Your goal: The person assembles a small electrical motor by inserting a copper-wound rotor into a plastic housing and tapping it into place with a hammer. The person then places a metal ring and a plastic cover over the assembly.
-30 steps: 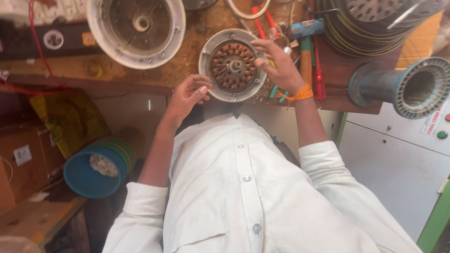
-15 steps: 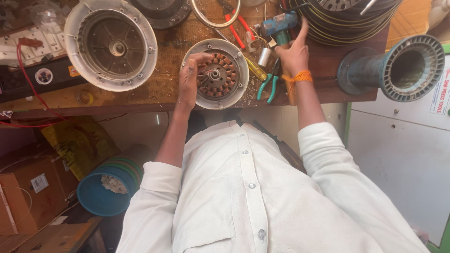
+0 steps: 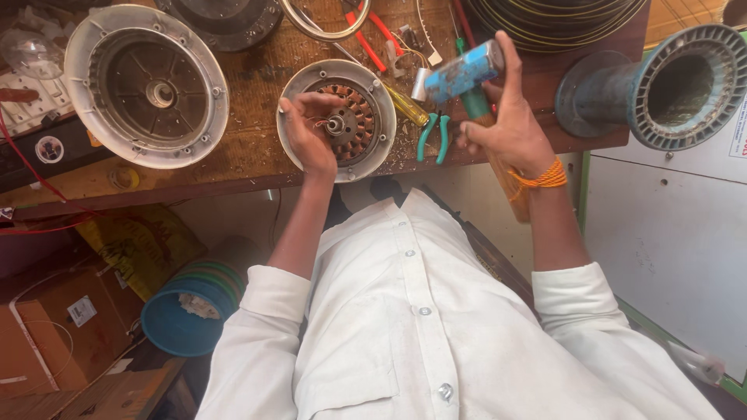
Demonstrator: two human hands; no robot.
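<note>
Fingers (image 3: 498, 85) of the right hand (image 3: 510, 128) now close around a blue-headed hammer (image 3: 464, 71), raised off the surface (image 3: 257, 148); half a second ago they only reached. Left hand (image 3: 307, 132) rests loosely curled on the copper-wound stator (image 3: 342, 120), steadying it for striking.

Wire coil (image 3: 556, 19) cut by top edge; hammer (image 3: 465, 74) handle part-hidden.

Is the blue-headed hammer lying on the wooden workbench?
No, the right hand holds the blue-headed hammer lifted above the wooden workbench.
</note>
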